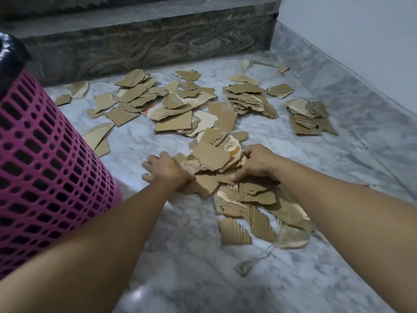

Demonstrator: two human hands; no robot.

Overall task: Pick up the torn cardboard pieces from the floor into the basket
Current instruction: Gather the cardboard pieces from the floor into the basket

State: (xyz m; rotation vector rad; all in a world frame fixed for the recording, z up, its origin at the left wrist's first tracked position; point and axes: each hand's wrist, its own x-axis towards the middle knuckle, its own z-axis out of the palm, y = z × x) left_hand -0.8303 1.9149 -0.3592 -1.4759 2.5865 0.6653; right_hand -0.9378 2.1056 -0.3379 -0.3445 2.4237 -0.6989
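Torn brown cardboard pieces lie scattered over the marble floor. A small heap of them sits between my two hands. My left hand presses against the heap's left side, fingers spread over the pieces there. My right hand curls over the heap's right side, with the thumb and fingers pinching cardboard. A pink perforated basket with a black liner stands at the left, close to my left forearm. More pieces lie just below the heap.
Larger piles of cardboard lie farther back at centre and at right. A dark stone step rises behind them. A white wall with a marble skirting runs along the right. A scrap of string lies on the floor nearby.
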